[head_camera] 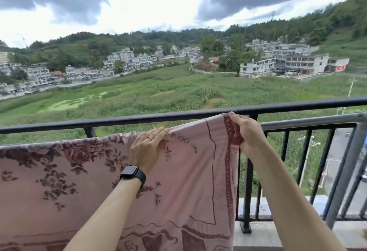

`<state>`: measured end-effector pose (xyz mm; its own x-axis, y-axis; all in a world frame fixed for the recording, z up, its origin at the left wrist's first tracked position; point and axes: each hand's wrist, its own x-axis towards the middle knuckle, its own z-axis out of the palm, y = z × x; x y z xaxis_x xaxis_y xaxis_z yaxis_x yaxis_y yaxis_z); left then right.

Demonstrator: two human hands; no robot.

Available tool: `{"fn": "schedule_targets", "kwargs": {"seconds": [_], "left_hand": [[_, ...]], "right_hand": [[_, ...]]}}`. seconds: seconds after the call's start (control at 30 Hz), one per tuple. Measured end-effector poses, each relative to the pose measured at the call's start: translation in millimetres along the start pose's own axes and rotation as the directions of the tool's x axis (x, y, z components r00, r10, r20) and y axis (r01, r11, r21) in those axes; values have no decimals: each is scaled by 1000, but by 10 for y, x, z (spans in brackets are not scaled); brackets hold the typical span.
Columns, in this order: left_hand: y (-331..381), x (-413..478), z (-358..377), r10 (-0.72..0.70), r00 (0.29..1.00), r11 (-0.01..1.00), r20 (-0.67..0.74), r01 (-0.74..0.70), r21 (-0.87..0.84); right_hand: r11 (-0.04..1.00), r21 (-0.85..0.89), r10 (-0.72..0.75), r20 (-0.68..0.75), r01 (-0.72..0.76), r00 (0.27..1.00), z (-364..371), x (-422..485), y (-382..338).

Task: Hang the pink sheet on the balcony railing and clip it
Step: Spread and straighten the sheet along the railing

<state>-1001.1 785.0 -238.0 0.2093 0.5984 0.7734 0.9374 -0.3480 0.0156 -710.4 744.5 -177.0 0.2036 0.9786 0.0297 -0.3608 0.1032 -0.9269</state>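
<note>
Pink sheet (59, 181) with a dark red flower print hangs over the balcony railing (139, 118), its top fold running away to the left of the fingers and its length falling below them on the near side; it seems to rest on a silver bar (307, 123) that shows bare to the right of the fingers, just nearer than the black top rail. A person's left hand (146, 147) lies over the top fold with its fingers (156, 133) pressed together along the edge and the thumb seemingly pinching cloth from the front, probably to keep the hung part from sliding. The right hand (246, 131) lifts the patterned red border, its fingers (234, 116) curled and pinching the cloth just above the bar, likely to pull the last corner across and smooth it flat. Between the two sets of fingers the cloth slopes upward, not yet settled. Counted: one sheet, two hands, one black watch (132, 173) and one ring (150, 138), both on the left. No clip is in view, so the clipping step appears not yet done
</note>
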Motion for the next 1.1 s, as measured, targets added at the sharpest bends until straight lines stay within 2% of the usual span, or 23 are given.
{"fn": "schedule_targets", "kwargs": {"seconds": [0.07,0.13,0.17,0.3,0.4,0.47,0.53,0.6,0.7,0.77,0.87,0.93,1.0,1.1], "left_hand": [[-31,7,30,-15,1000,1000,-8,15,8],[46,13,52,-59,998,998,17,58,21],[106,-7,70,-88,995,996,36,88,17],[465,4,69,-87,990,996,107,90,-18],[883,79,115,-32,991,997,131,42,-69],[1068,166,195,-46,987,995,155,60,-85],[1091,201,312,-66,984,997,167,70,-21],[971,181,388,-66,990,997,127,60,54],[754,54,412,-74,997,991,12,73,115],[781,-3,383,-111,994,983,-10,112,143],[998,16,313,-253,967,958,21,247,146],[1207,31,255,-331,941,937,70,320,137],[1460,56,196,-264,959,959,103,250,130],[1637,-79,169,-81,979,993,186,64,97]], "right_hand": [[972,-202,-140,-97,119,985,-158,-69,-7],[900,-423,-176,-137,103,975,-275,-147,245],[889,-452,-153,-140,74,978,-331,-188,393],[950,-312,-37,-67,14,997,-456,-142,469],[982,-25,187,117,-185,975,-332,8,302],[962,-56,272,106,-268,956,-257,128,312],[935,-248,284,97,-253,954,-294,139,265],[928,-354,168,115,-118,979,-457,114,118],[950,-282,-130,34,134,991,-863,100,-87],[914,-342,-230,3,217,973,-1120,24,-58],[918,-380,-82,99,114,992,-1319,-30,220],[968,-251,35,137,1,990,-1365,5,311],[983,-98,175,245,-155,954,-1355,44,313],[939,-74,333,440,-337,834,-1026,-107,396]]}}
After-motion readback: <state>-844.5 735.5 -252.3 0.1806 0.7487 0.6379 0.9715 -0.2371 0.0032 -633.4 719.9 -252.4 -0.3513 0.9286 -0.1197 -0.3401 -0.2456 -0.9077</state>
